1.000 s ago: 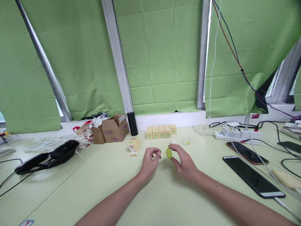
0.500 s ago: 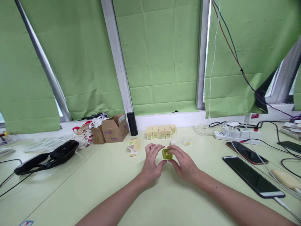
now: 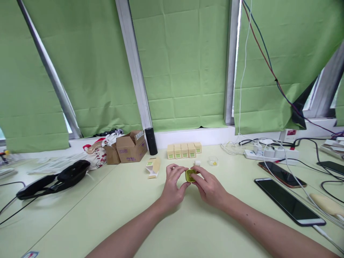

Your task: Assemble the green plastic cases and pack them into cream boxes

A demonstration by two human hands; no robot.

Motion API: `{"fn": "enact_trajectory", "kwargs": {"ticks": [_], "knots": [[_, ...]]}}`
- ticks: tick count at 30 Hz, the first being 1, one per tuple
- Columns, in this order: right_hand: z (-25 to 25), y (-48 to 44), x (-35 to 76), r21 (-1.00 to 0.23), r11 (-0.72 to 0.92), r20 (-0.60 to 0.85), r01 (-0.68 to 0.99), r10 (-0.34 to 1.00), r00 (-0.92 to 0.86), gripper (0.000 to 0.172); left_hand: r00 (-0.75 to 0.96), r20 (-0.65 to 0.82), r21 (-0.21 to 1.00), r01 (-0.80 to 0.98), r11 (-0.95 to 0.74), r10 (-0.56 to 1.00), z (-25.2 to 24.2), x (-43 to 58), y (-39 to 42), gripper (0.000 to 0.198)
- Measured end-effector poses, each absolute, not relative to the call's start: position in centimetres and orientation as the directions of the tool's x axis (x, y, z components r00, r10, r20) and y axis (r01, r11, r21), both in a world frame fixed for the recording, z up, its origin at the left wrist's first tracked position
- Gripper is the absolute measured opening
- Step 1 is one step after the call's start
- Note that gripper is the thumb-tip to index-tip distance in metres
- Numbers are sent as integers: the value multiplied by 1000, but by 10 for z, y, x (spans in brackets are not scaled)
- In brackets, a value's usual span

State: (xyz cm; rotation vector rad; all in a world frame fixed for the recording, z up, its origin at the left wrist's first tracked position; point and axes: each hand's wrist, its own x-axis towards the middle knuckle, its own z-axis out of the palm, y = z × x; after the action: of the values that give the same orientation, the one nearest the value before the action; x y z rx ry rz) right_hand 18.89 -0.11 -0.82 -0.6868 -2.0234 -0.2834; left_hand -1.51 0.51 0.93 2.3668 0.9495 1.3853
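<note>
A small yellow-green square case is held up above the table, its hollow inside facing me. My left hand grips its left edge between thumb and fingers. On the right side, my right hand is closed at the case, with a fingertip inside the hollow. Just behind the case lies a small white piece. A clear plastic piece with a bit of yellow rests to its right. An opened cream carton lies left of my hands.
Several small cream boxes stand in a row at the back, beside a black cylinder and a cardboard box. Black straps lie left. Phones, cables and a power strip occupy the right.
The fingers of my right hand have shifted on the case, and one fingertip now reaches into its hollow. My left hand has barely moved.
</note>
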Motion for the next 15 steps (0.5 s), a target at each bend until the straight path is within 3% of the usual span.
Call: {"fn": "enact_trajectory", "kwargs": {"ticks": [10, 15], "knots": [[-8, 0, 188, -40, 809, 817, 587, 364, -446, 39, 321, 693, 508, 418, -753, 645, 8, -16, 4, 36], [-9, 0, 189, -91, 831, 850, 549, 353, -392, 37, 330, 687, 509, 416, -753, 647, 9, -16, 5, 35]]}}
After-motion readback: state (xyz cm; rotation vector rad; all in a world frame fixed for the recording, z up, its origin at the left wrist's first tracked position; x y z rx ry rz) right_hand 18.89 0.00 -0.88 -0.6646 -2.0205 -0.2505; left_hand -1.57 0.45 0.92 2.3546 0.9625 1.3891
